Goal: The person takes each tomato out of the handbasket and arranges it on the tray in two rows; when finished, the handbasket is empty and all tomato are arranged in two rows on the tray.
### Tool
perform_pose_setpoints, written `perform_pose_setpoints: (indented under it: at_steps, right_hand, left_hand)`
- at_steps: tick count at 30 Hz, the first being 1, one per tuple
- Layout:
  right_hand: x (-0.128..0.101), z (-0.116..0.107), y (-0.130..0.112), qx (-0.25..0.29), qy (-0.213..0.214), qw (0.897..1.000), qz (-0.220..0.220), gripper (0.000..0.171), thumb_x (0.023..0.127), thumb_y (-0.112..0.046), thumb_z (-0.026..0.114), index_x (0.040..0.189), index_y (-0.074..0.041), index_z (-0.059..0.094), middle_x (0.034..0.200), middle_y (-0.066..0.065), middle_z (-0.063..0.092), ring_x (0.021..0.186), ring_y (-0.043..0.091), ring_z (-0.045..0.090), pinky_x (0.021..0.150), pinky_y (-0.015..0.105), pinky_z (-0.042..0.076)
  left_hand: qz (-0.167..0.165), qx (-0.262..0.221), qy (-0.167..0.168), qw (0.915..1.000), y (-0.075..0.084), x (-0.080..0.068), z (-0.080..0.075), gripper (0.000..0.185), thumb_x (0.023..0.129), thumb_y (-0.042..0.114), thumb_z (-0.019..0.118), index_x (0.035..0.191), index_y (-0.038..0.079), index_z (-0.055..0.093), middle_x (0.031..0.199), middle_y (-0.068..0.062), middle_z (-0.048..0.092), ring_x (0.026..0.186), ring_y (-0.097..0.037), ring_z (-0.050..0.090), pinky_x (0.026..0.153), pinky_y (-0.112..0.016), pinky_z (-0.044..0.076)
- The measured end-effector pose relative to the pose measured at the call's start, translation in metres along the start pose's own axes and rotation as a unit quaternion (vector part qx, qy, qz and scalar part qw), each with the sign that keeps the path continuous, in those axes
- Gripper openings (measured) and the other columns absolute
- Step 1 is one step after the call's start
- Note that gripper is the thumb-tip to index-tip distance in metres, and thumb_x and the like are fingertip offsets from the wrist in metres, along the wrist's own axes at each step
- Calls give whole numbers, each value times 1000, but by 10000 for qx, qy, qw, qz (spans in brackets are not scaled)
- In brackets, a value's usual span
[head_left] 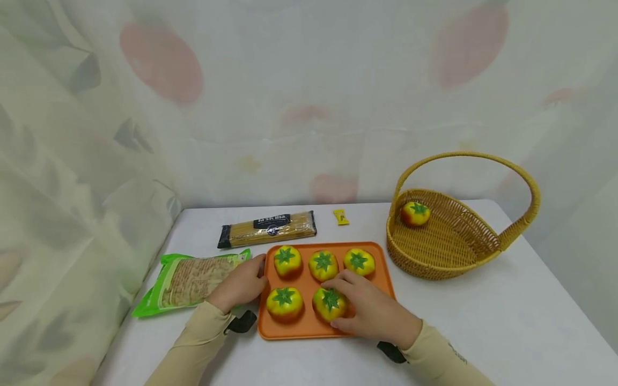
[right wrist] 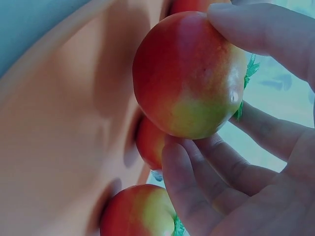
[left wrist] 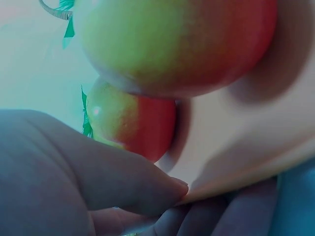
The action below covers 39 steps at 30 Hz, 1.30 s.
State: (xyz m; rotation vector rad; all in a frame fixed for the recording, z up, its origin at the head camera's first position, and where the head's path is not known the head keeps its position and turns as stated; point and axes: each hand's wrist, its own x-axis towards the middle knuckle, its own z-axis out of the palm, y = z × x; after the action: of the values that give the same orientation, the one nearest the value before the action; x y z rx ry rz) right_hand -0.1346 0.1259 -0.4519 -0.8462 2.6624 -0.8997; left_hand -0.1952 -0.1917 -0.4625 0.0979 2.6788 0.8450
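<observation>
Tomato (head_left: 330,303) sits gripped in right hand (head_left: 372,313) (left hand (head_left: 241,284) holds tray (head_left: 386,279)).

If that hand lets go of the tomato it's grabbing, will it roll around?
Probably a little. The tomato in the right hand is round and smooth, so it could roll. The orange tray has a raised rim, which would likely stop it. Its glossy skin may feel slippery.

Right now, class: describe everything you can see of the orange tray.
The orange tray is a flat rectangle with rounded corners and a low raised rim, plastic by its look. It lies flat on the white table, left of the wicker basket. Five yellow-red tomatoes stand on it. The left hand holds its left edge; the right hand grips the front right tomato.
</observation>
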Motion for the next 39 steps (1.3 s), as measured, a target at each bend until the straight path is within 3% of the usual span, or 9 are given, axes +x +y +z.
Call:
perform_pose_setpoints:
  at_steps: [10, 31, 39]
  right_hand:
    - [0, 1, 0, -53, 10, 10000, 6, 57, 91, -35, 88, 143, -29, 65, 130, -12, 57, 114, 4, 60, 103, 36, 58]
    - [0, 4, 1, -166, -41, 9999, -28, 58, 92, -36, 87, 145, -27, 65, 133, -10, 59, 115, 5, 61, 104, 37, 58]
    - [0, 4, 1, -232, -10, 9997, -62, 58, 92, -36, 86, 145, -28, 64, 134, -11, 60, 116, 4, 60, 105, 37, 58]
  left_hand:
    - [55, 66, 41, 10000, -2, 0, 0, 65, 103, 11, 61, 163, -5, 40, 124, -16, 72, 93, -19, 66, 89, -42, 58]
    - [83, 38, 32, 10000, -2, 1, 0, 65, 103, 10, 60, 162, -7, 39, 120, -16, 72, 88, -18, 65, 85, -40, 58]
    - [61, -29, -15, 10000, -2, 1, 0, 65, 104, 10, 59, 163, -7, 38, 114, -15, 72, 80, -18, 65, 77, -36, 57]
